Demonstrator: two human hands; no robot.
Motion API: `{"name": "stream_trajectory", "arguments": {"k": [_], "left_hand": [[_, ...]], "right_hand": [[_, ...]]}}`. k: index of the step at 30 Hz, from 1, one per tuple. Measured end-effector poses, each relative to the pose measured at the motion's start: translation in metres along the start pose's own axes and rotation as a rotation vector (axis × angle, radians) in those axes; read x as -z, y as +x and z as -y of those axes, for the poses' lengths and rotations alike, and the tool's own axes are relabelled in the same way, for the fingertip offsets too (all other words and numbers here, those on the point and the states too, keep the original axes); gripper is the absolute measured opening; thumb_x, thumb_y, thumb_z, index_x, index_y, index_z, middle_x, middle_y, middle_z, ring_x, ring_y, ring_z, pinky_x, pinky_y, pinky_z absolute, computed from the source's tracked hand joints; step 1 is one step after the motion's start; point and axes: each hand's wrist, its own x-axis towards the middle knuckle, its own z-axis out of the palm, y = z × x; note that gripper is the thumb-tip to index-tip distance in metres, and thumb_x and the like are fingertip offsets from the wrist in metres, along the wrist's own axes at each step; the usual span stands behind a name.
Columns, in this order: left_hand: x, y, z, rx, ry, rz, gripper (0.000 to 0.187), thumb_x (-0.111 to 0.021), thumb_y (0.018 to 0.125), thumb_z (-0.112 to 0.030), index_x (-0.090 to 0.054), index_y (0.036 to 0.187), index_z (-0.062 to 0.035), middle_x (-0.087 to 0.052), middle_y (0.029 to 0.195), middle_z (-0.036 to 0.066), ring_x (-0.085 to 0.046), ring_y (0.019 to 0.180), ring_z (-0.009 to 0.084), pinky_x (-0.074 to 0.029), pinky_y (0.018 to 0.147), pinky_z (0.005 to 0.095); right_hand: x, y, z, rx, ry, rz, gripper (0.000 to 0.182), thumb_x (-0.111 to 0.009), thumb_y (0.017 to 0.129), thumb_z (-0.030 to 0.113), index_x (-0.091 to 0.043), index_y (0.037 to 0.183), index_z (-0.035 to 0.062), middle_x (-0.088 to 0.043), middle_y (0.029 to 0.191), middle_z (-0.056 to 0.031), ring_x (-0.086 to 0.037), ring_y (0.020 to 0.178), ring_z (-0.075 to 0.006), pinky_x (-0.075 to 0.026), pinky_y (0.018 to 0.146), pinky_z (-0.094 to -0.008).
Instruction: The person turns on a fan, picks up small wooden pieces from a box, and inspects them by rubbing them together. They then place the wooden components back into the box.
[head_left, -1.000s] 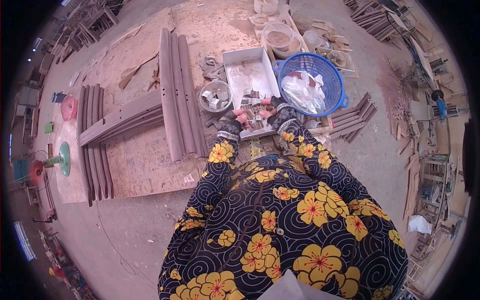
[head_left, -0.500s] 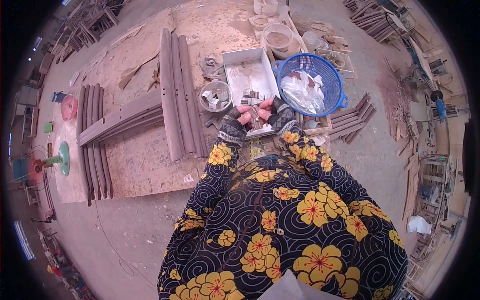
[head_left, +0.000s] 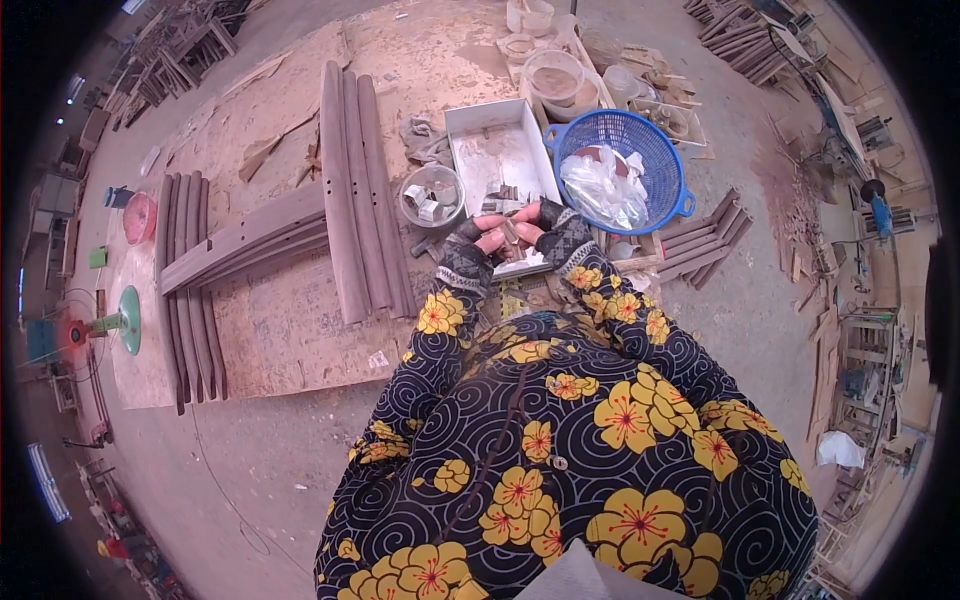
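My left hand [head_left: 484, 234], in a dark patterned fingerless glove, has its fingers pinched near the front of a white tray [head_left: 546, 165]. Beside it my right hand [head_left: 534, 228], gloved alike, is pinched too, and the fingertips nearly meet. A small brownish piece [head_left: 511, 236] shows between the two hands; its exact shape is too small to make out. More small pieces [head_left: 503, 193] lie in the tray just beyond the fingers. To the left of the tray stands a clear round tub [head_left: 433, 192] holding small silvery pieces.
Right of the tray is a blue basket [head_left: 665, 160] with clear plastic bags. Long brown wooden bars [head_left: 350, 200] lie on the table to the left, with more stacked bars [head_left: 192, 330] beyond. Round containers [head_left: 560, 82] stand behind the tray. Short wooden bars [head_left: 700, 240] lie at the right.
The right fingers have shifted slightly and sit closer to the left ones, over the small piece. Otherwise the scene looks the same.
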Motion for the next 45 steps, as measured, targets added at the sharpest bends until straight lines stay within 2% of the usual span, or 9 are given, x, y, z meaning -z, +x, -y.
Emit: {"name": "stream_trajectory", "arguments": {"k": [6, 9, 17, 25, 29, 33, 39, 42, 45], "left_hand": [[0.011, 0.009, 0.01, -0.082, 0.116, -0.027, 0.023, -0.056, 0.078, -0.007, -0.052, 0.098, 0.0037, -0.058, 0.087, 0.012, -0.057, 0.076, 0.0175, -0.049, 0.068, 0.0291], [0.014, 0.012, 0.015, -0.131, 0.255, -0.13, 0.024, -0.058, 0.077, -0.007, -0.052, 0.098, 0.0039, -0.058, 0.088, 0.013, -0.057, 0.077, 0.0181, -0.049, 0.07, 0.0294], [0.013, 0.003, 0.004, -0.033, 0.134, -0.022, 0.021, -0.056, 0.077, -0.004, -0.052, 0.096, 0.0039, -0.058, 0.085, 0.013, -0.058, 0.074, 0.0193, -0.049, 0.067, 0.0301], [0.007, 0.006, 0.008, -0.012, -0.018, -0.083, 0.02, -0.055, 0.078, -0.003, -0.049, 0.096, 0.003, -0.057, 0.081, 0.012, -0.057, 0.07, 0.0192, -0.05, 0.064, 0.029], [0.009, 0.008, 0.013, 0.008, 0.034, -0.192, 0.019, -0.057, 0.077, -0.005, -0.048, 0.093, 0.0013, -0.056, 0.078, 0.011, -0.057, 0.066, 0.0178, -0.05, 0.062, 0.0278], [0.011, 0.011, 0.013, 0.028, 0.06, -0.204, 0.018, -0.057, 0.077, -0.005, -0.049, 0.092, 0.0001, -0.056, 0.077, 0.009, -0.056, 0.063, 0.0163, -0.049, 0.061, 0.0266], [0.002, 0.009, 0.006, 0.068, 0.186, 0.041, 0.021, -0.057, 0.076, -0.003, -0.053, 0.096, 0.0008, -0.058, 0.073, 0.007, -0.056, 0.061, 0.0135, -0.049, 0.054, 0.0246], [0.002, 0.007, 0.011, 0.153, 0.251, -0.027, 0.016, -0.055, 0.077, -0.004, -0.056, 0.092, 0.002, -0.059, 0.072, 0.007, -0.056, 0.061, 0.0132, -0.049, 0.057, 0.0246], [0.004, 0.006, 0.011, 0.154, 0.171, -0.043, 0.022, -0.054, 0.079, -0.005, -0.054, 0.099, 0.003, -0.059, 0.079, 0.009, -0.058, 0.068, 0.0161, -0.051, 0.063, 0.0274]], "right_hand": [[-0.015, -0.001, 0.002, 0.187, -0.197, -0.284, 0.016, -0.058, 0.078, 0.013, -0.054, 0.088, 0.0018, -0.057, 0.077, -0.0053, -0.054, 0.068, -0.0117, -0.044, 0.062, -0.0238], [-0.015, -0.007, 0.023, 0.119, -0.491, -0.119, 0.017, -0.061, 0.075, 0.014, -0.054, 0.086, 0.0023, -0.057, 0.077, -0.0056, -0.054, 0.068, -0.0121, -0.044, 0.061, -0.0239], [-0.007, -0.005, 0.003, 0.035, -0.169, -0.021, 0.018, -0.06, 0.077, 0.014, -0.054, 0.087, 0.0007, -0.057, 0.075, -0.0046, -0.055, 0.068, -0.0103, -0.044, 0.063, -0.0233], [0.013, 0.005, -0.034, -0.23, 0.716, 0.071, 0.02, -0.051, 0.083, 0.012, -0.05, 0.096, -0.0025, -0.055, 0.077, -0.0053, -0.053, 0.068, -0.0123, -0.046, 0.062, -0.0247], [0.024, 0.012, -0.044, -0.168, 0.433, 0.007, 0.018, -0.052, 0.082, 0.011, -0.05, 0.096, 0.0001, -0.055, 0.076, -0.0041, -0.053, 0.065, -0.0115, -0.047, 0.06, -0.0242], [0.022, 0.011, -0.042, -0.133, 0.434, -0.039, 0.018, -0.05, 0.083, 0.013, -0.05, 0.098, 0.0019, -0.054, 0.076, -0.0025, -0.053, 0.064, -0.0096, -0.045, 0.059, -0.0218], [0.02, 0.013, -0.045, -0.018, 0.238, -0.028, 0.02, -0.052, 0.082, 0.012, -0.049, 0.099, 0.0025, -0.052, 0.074, -0.0023, -0.052, 0.065, -0.0105, -0.044, 0.06, -0.0221], [0.02, 0.014, -0.045, -0.035, 0.378, -0.191, 0.018, -0.051, 0.082, 0.008, -0.047, 0.099, 0.0033, -0.052, 0.079, -0.0056, -0.051, 0.067, -0.0114, -0.044, 0.059, -0.024], [0.034, 0.02, -0.047, -0.021, 0.134, -0.248, 0.023, -0.055, 0.079, 0.007, -0.047, 0.1, 0.0022, -0.052, 0.08, -0.0079, -0.051, 0.064, -0.0109, -0.044, 0.056, -0.0241]]}}
